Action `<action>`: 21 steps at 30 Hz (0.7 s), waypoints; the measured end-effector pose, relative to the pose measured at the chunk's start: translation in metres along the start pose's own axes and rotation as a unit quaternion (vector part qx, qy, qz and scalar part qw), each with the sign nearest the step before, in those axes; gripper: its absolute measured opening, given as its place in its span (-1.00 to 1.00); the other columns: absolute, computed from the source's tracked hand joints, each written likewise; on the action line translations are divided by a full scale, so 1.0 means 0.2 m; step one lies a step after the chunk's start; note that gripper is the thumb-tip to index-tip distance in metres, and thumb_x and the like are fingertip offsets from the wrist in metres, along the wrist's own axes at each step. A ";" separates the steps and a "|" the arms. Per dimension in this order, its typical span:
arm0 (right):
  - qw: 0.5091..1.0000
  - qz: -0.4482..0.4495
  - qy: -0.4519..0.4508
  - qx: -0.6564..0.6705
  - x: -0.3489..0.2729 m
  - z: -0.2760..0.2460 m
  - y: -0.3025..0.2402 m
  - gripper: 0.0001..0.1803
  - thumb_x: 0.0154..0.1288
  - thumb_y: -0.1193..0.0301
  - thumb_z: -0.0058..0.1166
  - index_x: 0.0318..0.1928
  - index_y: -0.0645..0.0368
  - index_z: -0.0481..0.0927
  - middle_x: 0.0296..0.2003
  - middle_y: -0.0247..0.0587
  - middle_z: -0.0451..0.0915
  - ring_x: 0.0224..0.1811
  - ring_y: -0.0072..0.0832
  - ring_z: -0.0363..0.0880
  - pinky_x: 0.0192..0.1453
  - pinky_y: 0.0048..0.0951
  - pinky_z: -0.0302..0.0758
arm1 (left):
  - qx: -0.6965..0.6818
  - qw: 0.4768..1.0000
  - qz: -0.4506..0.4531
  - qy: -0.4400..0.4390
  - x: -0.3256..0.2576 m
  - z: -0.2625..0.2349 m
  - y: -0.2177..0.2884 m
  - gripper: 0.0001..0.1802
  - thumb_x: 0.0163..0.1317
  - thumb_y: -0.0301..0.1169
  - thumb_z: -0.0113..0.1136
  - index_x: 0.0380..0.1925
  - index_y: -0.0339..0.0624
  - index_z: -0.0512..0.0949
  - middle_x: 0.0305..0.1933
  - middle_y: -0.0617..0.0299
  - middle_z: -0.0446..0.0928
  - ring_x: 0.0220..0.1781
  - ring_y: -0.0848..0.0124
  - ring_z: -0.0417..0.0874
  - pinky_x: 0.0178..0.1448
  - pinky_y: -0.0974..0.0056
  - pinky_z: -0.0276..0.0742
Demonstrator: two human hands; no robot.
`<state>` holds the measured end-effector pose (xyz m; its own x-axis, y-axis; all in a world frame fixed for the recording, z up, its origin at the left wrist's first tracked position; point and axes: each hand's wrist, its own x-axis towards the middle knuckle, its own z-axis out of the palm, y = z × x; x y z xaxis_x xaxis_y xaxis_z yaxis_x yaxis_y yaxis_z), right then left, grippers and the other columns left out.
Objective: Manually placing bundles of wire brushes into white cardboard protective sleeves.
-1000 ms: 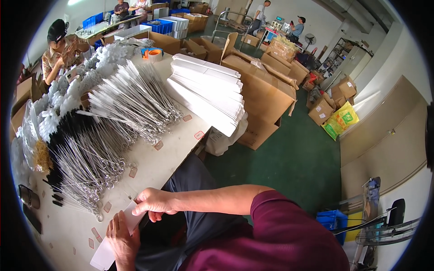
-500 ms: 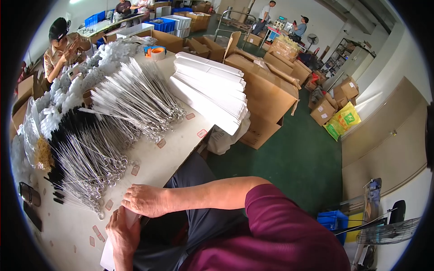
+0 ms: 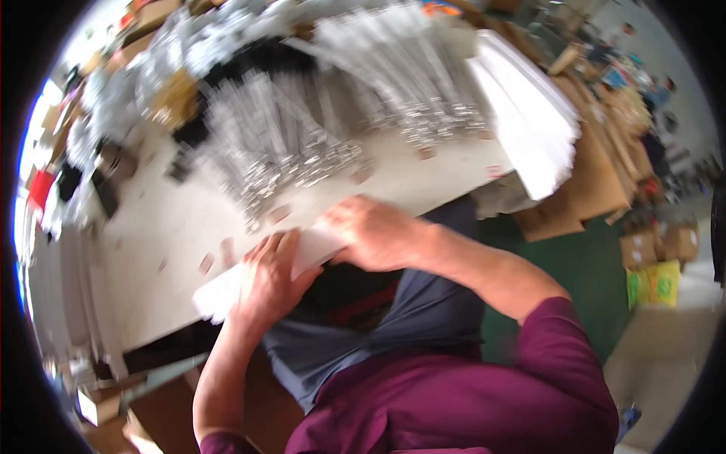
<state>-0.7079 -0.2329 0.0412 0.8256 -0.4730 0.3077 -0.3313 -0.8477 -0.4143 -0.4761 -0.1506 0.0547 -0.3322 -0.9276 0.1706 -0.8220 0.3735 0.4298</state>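
Note:
At the table's front edge, both of my hands are closed on a folded or rolled piece of white paper (image 3: 311, 250). My left hand (image 3: 266, 281) grips its middle, and its layered left end sticks out past that hand. The right end is in my right hand (image 3: 372, 231), whose fingers partly hide it. Just beyond lie a pile of thin wire brushes with black bristles (image 3: 265, 125) and a pile with white bristles (image 3: 393, 64), their looped wire ends toward me. The picture is smeared by motion.
A stack of white paper sheets (image 3: 525, 113) overhangs the table's right side, beside cardboard boxes (image 3: 567, 198). Clear plastic bags and pale bundles (image 3: 170, 72) line the far side. Small reddish labels (image 3: 228, 251) dot the white tabletop (image 3: 155, 257). My legs are below the edge.
The view has swung left, so the table and piles sit farther right and up. My hands, close together before, are now spread along the paper, which shows more fully.

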 end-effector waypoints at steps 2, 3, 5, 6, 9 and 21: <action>0.998 0.050 -0.026 -0.017 -0.03 -0.04 0.03 -0.41 0.19 0.18 0.41 0.08 0.35 0.58 -0.05 0.05 0.64 0.07 -0.06 0.61 0.25 -0.14 0.51 | -0.008 1.000 -0.010 -0.007 -0.04 -0.01 -0.08 -0.24 0.01 -0.28 0.59 0.21 -0.33 0.51 0.13 -0.13 0.61 0.15 -0.12 0.65 0.23 -0.07 0.54; 0.998 0.035 -0.016 -0.055 -0.06 -0.01 0.04 -0.31 0.20 0.16 0.42 0.20 0.38 0.55 0.02 0.07 0.63 0.13 -0.08 0.59 0.29 -0.14 0.50 | 0.001 1.000 -0.010 -0.005 -0.06 -0.01 -0.09 -0.24 0.00 -0.30 0.59 0.21 -0.33 0.51 0.13 -0.12 0.61 0.14 -0.10 0.65 0.22 -0.07 0.54; 0.998 0.032 -0.029 -0.055 -0.04 0.02 0.01 -0.26 0.19 0.15 0.44 0.26 0.35 0.52 0.08 0.05 0.61 0.19 -0.07 0.56 0.35 -0.13 0.47 | 0.013 1.000 -0.024 -0.007 -0.09 -0.02 -0.10 -0.25 0.00 -0.30 0.59 0.21 -0.33 0.51 0.12 -0.11 0.61 0.15 -0.09 0.65 0.21 -0.06 0.55; 0.996 0.039 -0.038 -0.072 -0.01 0.04 -0.02 -0.20 0.18 0.14 0.45 0.32 0.33 0.48 0.14 0.04 0.59 0.24 -0.06 0.53 0.41 -0.12 0.44 | 0.018 1.000 -0.021 -0.004 -0.11 -0.02 -0.10 -0.25 0.00 -0.31 0.59 0.20 -0.33 0.52 0.11 -0.11 0.62 0.15 -0.08 0.65 0.21 -0.05 0.56; 0.996 0.036 -0.044 -0.064 0.02 0.07 -0.04 -0.22 0.20 0.18 0.44 0.33 0.33 0.48 0.17 0.00 0.58 0.25 -0.10 0.51 0.39 -0.12 0.44 | 0.003 1.000 -0.027 0.004 -0.08 0.01 -0.10 -0.28 0.00 -0.31 0.59 0.17 -0.33 0.54 0.08 -0.07 0.64 0.12 -0.06 0.67 0.20 -0.03 0.57; 0.996 0.004 0.001 -0.088 0.03 0.08 0.02 -0.36 0.28 0.25 0.35 0.30 0.30 0.54 0.10 -0.07 0.61 0.15 -0.16 0.56 0.32 -0.17 0.48 | 0.054 0.997 -0.048 0.000 -0.10 -0.04 -0.17 -0.28 0.13 -0.25 0.51 0.26 -0.33 0.50 0.24 -0.09 0.57 0.26 -0.04 0.58 0.29 -0.04 0.51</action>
<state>-0.6974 -0.2359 0.0278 0.8217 -0.4799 0.3075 -0.4128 -0.8731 -0.2594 -0.4373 -0.1447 0.0441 -0.2497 -0.9592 0.1324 -0.8952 0.2808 0.3460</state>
